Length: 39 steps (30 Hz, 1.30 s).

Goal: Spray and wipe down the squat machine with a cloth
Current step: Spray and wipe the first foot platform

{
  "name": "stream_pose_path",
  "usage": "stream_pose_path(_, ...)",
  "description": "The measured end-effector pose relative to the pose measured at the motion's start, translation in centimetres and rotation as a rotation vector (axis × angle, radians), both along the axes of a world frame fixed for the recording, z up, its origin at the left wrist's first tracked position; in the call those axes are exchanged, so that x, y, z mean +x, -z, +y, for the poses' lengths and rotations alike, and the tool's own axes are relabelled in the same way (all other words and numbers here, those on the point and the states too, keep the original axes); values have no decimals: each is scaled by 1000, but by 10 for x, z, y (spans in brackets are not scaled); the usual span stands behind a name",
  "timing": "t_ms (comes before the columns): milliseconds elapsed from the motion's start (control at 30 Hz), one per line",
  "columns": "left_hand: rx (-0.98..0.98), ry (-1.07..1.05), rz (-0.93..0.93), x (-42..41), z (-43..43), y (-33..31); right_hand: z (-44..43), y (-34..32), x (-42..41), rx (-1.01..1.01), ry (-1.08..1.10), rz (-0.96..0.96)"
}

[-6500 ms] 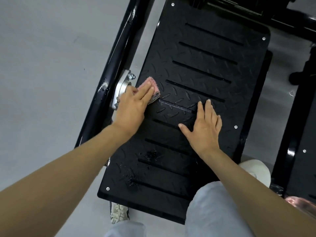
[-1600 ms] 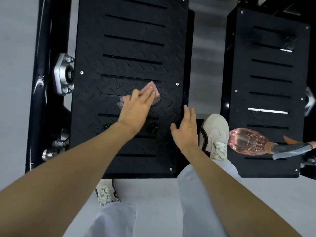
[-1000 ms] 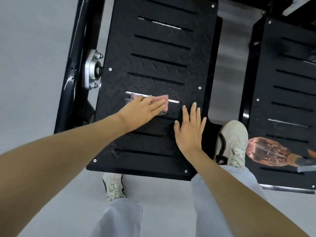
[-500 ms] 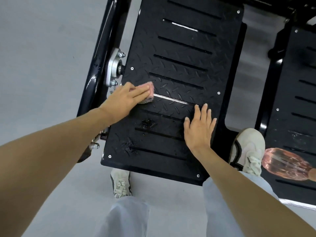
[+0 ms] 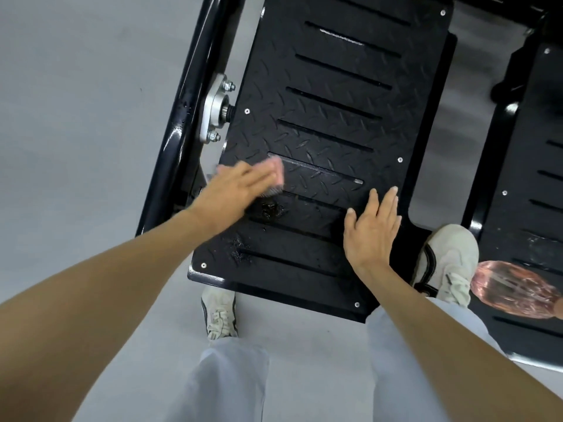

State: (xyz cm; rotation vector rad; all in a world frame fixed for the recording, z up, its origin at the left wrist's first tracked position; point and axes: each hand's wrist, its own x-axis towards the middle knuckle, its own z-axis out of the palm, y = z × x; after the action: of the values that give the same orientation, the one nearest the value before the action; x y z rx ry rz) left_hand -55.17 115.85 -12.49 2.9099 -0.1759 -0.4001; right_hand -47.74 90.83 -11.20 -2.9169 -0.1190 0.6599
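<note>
cloth (image 5: 276, 173): soft, light, prob best pinned flat | left hand (image 5: 234, 190) flat, pressing it | right hand (image 5: 370, 229) open on footplate (image 5: 335, 117)

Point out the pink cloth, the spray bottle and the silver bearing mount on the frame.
pink cloth (image 5: 277, 173): head view, its exposed pink edge.
spray bottle (image 5: 515, 289): head view, its clear pink body.
silver bearing mount (image 5: 214, 114): head view, the flange face between its bolts.
</note>
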Motion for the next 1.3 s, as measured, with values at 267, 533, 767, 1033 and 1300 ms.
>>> stream_pose_path(267, 96, -264, 65, 7, -43, -8, -16, -8, 6, 9, 7, 70)
stream_pose_path(533, -77, -281, 49, 18, -40, -11, -28, -13, 1, 1, -19, 137)
stream_pose_path(767, 56, 47, 160, 27, -110, -12, -42, -12, 2, 37, 15, 135)
stream_pose_path(1033, 352, 326, 45, 56, -102, -11, -60, -15, 2, 73, 66, 147)
stream_pose_path(1300, 288, 613, 78, 56, -157, -10, -67, -18, -3, 64, 20, 143)
